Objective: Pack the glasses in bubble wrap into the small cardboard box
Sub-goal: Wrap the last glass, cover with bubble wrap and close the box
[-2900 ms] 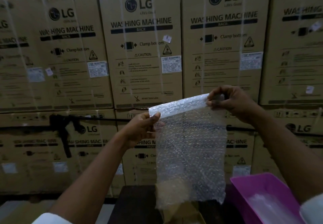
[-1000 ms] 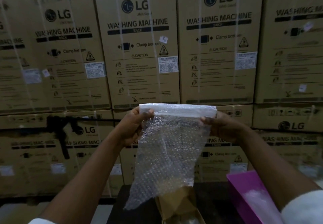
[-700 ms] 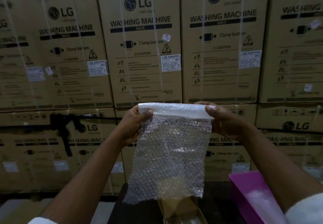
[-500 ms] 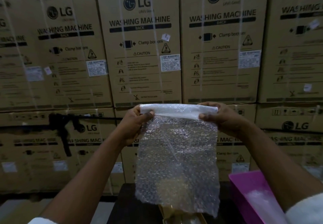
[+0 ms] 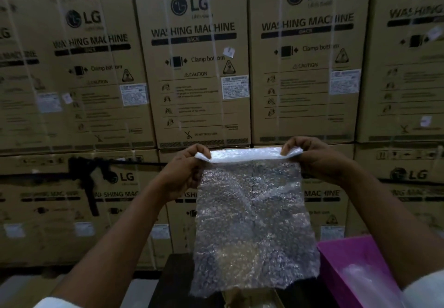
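At the bottom edge of the frame, partly hidden behind the sheet, the open top of the small cardboard box (image 5: 249, 299) shows on the dark table (image 5: 173, 281); its contents cannot be made out. To the lower right stands a purple bin (image 5: 346, 271) holding a pale, unclear item. No glasses are identifiable.

Above the table, mid-frame, the bubble wrap sheet (image 5: 252, 216) hangs in the air. The left hand (image 5: 185, 173) pinches its top left corner; the right hand (image 5: 312, 158) pinches its top right corner. Both grasp the folded top band.

Change noted: a second ago the sheet hung skewed, its lower end swung towards lower left. It now hangs flat and square, the top band level between the hands. Judgement: the sheet has been straightened and is ready to be laid down for wrapping; wrapping itself is not yet begun.

Orientation: long axis runs vertical, top edge horizontal, free lower edge pointing down at the box, face towards the camera.

Behind, filling the frame, stacked washing machine cartons (image 5: 199, 67).
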Demonstrator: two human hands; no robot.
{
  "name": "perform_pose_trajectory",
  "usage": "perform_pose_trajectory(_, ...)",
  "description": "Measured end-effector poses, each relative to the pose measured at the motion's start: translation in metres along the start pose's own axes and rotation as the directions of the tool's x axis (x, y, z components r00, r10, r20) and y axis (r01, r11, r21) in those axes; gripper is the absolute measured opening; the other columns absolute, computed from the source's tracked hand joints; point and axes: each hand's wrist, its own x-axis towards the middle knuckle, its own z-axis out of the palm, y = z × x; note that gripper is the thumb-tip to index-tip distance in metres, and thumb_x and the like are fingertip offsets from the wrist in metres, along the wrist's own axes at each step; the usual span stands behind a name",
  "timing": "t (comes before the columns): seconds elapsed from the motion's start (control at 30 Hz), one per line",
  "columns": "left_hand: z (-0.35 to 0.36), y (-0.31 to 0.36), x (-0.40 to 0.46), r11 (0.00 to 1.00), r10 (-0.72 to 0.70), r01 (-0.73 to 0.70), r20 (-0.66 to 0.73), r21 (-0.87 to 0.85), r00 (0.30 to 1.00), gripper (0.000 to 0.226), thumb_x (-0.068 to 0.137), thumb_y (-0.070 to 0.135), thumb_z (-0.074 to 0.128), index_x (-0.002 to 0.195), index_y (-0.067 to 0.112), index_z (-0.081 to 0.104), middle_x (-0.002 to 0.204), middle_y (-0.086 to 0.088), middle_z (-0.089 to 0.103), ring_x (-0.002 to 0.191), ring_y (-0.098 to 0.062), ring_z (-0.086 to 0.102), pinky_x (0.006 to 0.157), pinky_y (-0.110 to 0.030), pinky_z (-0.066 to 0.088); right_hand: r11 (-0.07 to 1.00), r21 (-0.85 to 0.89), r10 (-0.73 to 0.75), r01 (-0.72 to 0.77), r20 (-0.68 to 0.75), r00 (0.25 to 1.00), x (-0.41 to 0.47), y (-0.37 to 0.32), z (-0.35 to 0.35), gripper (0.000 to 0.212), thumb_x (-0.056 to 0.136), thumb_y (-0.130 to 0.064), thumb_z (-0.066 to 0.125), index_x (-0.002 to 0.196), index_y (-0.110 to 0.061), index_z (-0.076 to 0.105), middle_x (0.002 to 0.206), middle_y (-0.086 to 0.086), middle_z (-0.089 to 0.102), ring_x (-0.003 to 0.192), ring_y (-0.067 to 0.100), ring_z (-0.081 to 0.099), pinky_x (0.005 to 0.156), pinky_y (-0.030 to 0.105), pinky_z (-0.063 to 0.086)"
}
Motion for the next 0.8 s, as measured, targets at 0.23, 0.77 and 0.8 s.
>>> perform_pose_trajectory(0.23, -0.01, 0.002, 0.0, 0.989, -0.029, 0.042, 0.095, -0.145, 0.995, 0.03, 0.085, 0.026, 0.046, 0.074, 0.009, 0.068, 0.082, -0.007, 0.062, 0.059, -0.013, 0.057, 0.049, -0.022, 0.047, 1.0, 0.019, 0.02, -0.02, 0.036, 0.999, -0.001, 0.0, -0.013, 0.028, 0.08, -0.012, 0.05, 0.091, 0.006, 0.069, 0.089, 0.033, 0.059, 0.069, 0.038, 0.051, 0.066, 0.027, 0.053)
perform_pose_trajectory(0.77, -0.008, -0.003, 0.005, 0.995, -0.038, 0.035, -0.038, -0.096, 0.999, 0.036, 0.075, -0.001, 0.071, 0.109, 0.003, 0.064, 0.1, -0.014, 0.071, 0.086, -0.021, 0.071, 0.069, -0.026, 0.057, 0.989, 0.119, 0.096, -0.094, -0.016, 0.995, -0.002, 0.007, 0.011, 0.034, 0.072, -0.002, 0.065, 0.106, -0.006, 0.06, 0.099, 0.013, 0.065, 0.085, 0.022, 0.064, 0.075, 0.033, 0.056)
perform_pose_trajectory(0.8, -0.01, -0.004, 0.005, 0.994, -0.055, 0.052, -0.03, -0.093, 0.998, 0.029, 0.079, -0.002, 0.068, 0.106, 0.005, 0.063, 0.096, -0.011, 0.071, 0.081, -0.018, 0.07, 0.065, -0.025, 0.056, 0.985, 0.155, 0.073, -0.068, -0.028, 0.997, 0.0, 0.006, 0.01, 0.03, 0.073, -0.002, 0.064, 0.102, -0.006, 0.06, 0.097, 0.012, 0.066, 0.083, 0.021, 0.066, 0.072, 0.031, 0.058)
